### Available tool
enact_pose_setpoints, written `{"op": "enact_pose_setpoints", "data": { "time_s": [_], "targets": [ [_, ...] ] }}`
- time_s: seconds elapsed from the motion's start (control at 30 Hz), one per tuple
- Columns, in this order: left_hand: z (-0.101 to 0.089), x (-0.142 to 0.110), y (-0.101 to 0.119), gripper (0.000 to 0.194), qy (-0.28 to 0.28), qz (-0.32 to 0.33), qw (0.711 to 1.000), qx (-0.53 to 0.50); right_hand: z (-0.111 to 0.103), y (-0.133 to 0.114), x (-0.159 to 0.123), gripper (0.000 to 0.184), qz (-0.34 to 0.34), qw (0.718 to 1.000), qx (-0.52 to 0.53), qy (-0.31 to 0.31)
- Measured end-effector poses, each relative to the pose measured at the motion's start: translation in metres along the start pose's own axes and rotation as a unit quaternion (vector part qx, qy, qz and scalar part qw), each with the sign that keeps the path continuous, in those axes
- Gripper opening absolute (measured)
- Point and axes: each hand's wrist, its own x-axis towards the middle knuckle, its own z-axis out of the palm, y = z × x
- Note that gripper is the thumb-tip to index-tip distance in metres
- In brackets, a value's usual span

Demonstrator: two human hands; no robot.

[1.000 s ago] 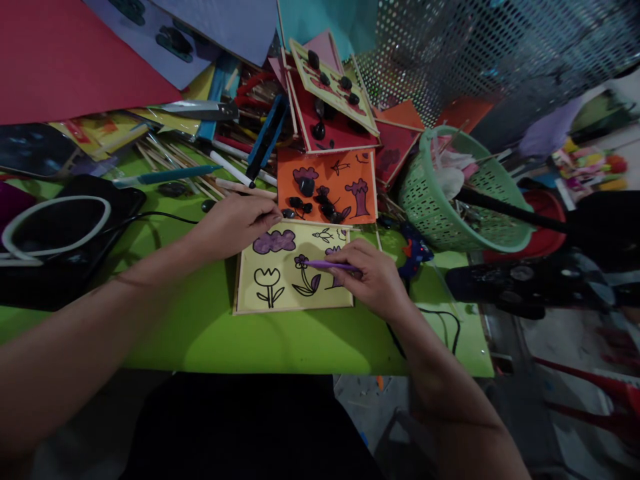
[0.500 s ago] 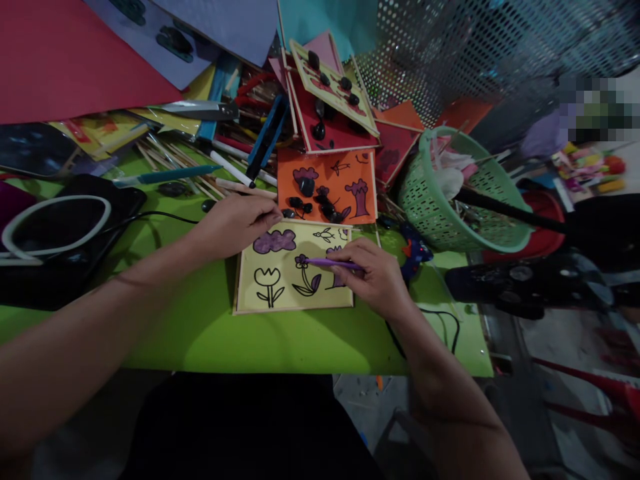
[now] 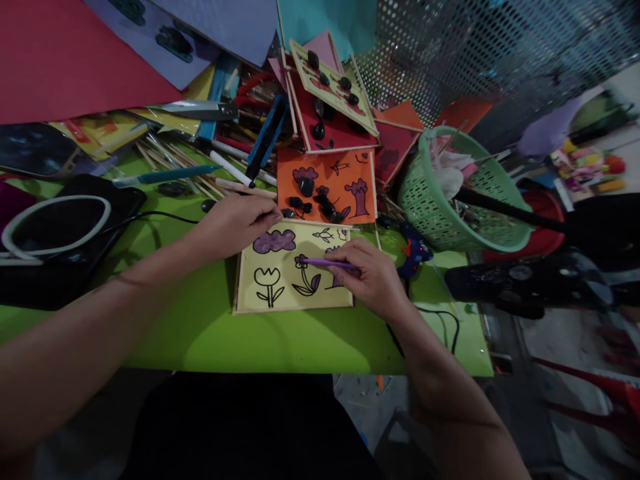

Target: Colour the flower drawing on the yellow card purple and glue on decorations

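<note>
Nearest the viewer, a bright green table is seen, with a yellow card laid flat near its front edge and framed by thin wooden strips. A purple pen is gripped between the thumb and fingers of the right hand, its tip held at the head of a small drawn flower. The left hand is rested at the card's upper left corner, fingers curled; whether the edge is pinched or only pressed cannot be told.

The colouring appears partly done. The cloud, the flower's head and its right-hand leaf are filled with purple; purple is also seen on the tree, which is partly covered by the right hand. Bare outlines are left on the tulip, the bird and the flower's other leaf.

Just beyond, an orange card with similar drawings is topped with dark stones. To its left, a teal pen is laid across wooden sticks; to its right, a green basket is filled with odds and ends.
</note>
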Motion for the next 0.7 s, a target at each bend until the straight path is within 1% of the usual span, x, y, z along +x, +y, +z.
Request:
{"op": "enact_pose_setpoints", "data": {
  "time_s": [0.23,0.43,0.53,0.7],
  "targets": [
    [-0.0007,0.0,0.0019,0.037,-0.004,0.001,1.0,-0.01,0.0024,0.0022,-0.0008,0.01,0.006,1.0,-0.006,0.0],
    [-0.0006,0.0002,0.0025,0.041,-0.003,-0.011,1.0,0.004,-0.002,0.0004,-0.0012,0.012,0.01,1.0,-0.002,0.006],
    [-0.0001,0.0002,0.0017,0.04,-0.004,-0.011,1.0,0.002,-0.0031,-0.0004,-0.0015,0.011,0.015,1.0,0.002,0.009],
    [-0.0008,0.0003,0.0013,0.038,-0.005,-0.009,1.0,-0.001,-0.0016,0.0005,-0.002,0.01,0.003,1.0,0.009,0.003]
  ]
}}
